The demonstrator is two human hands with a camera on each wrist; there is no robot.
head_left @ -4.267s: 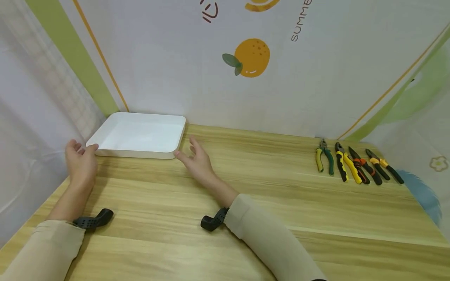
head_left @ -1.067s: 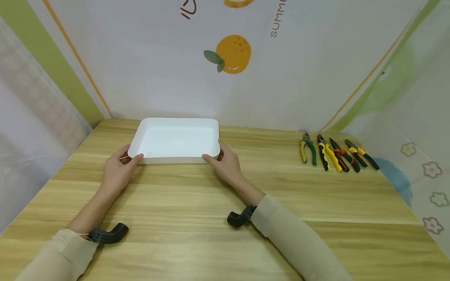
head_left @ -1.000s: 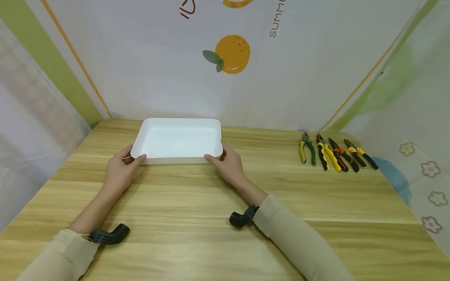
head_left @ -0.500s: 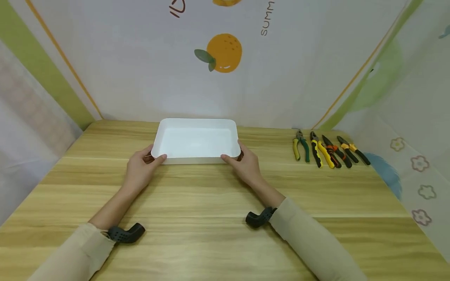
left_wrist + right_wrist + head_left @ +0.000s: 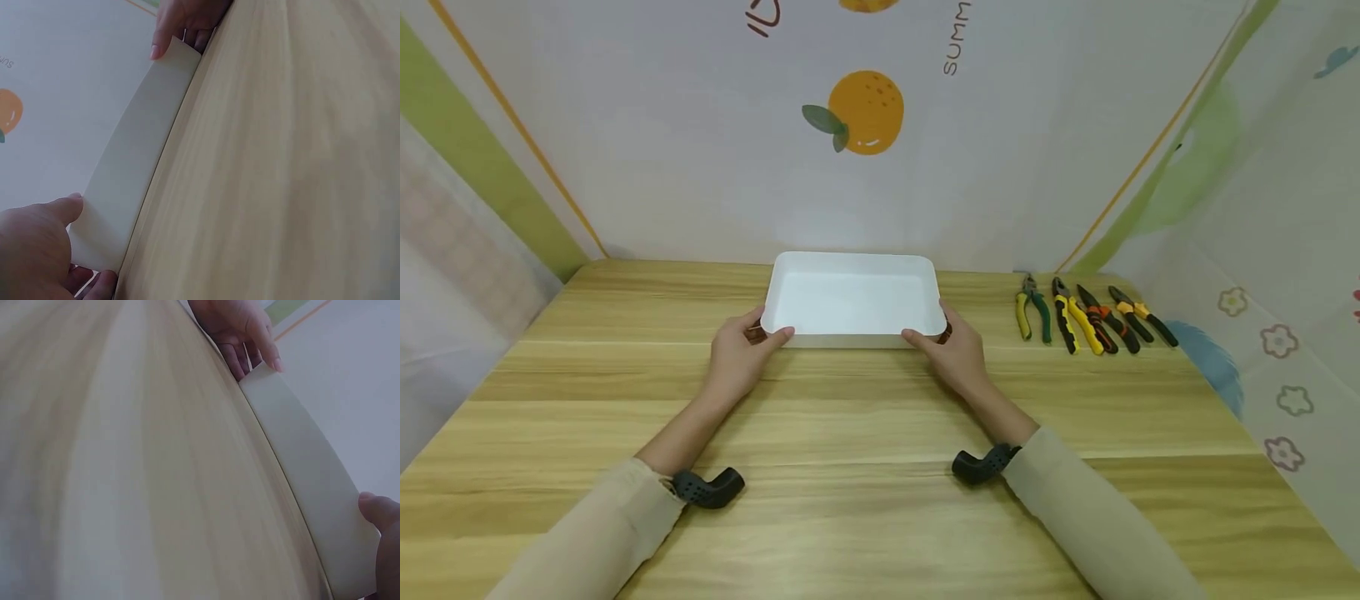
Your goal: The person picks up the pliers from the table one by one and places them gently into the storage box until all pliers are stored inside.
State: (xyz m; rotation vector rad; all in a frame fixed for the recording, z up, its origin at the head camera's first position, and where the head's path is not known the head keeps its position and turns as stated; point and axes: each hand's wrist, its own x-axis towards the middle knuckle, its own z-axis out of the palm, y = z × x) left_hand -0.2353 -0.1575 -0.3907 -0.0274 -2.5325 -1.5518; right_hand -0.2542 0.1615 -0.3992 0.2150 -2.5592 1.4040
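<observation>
A white shallow rectangular tray [image 5: 853, 304] with rounded corners stands at the back of the wooden table, nothing inside it. My left hand [image 5: 737, 358] grips its near left corner, thumb at the front rim and fingers around the side. At the near right corner my right hand [image 5: 958, 354] holds it in the same manner. In the left wrist view the tray's front wall [image 5: 134, 150] runs close along the tabletop between both hands. The right wrist view shows that wall [image 5: 306, 469] too, with the right thumb [image 5: 375, 509] pressed on it. Some fingertips are hidden behind the tray's sides.
Several pliers lie in a row at the back right: a green pair [image 5: 1033, 308], a yellow-black pair [image 5: 1075, 317], an orange-black pair [image 5: 1108, 319] and another [image 5: 1142, 317]. A white printed cloth [image 5: 700, 150] hangs right behind the table [image 5: 850, 467] and along both sides.
Both hands, earlier beside the tray at the far left, have taken hold of its near corners. The tray has moved right along the table's back. The pliers stay put; the head view has turned.
</observation>
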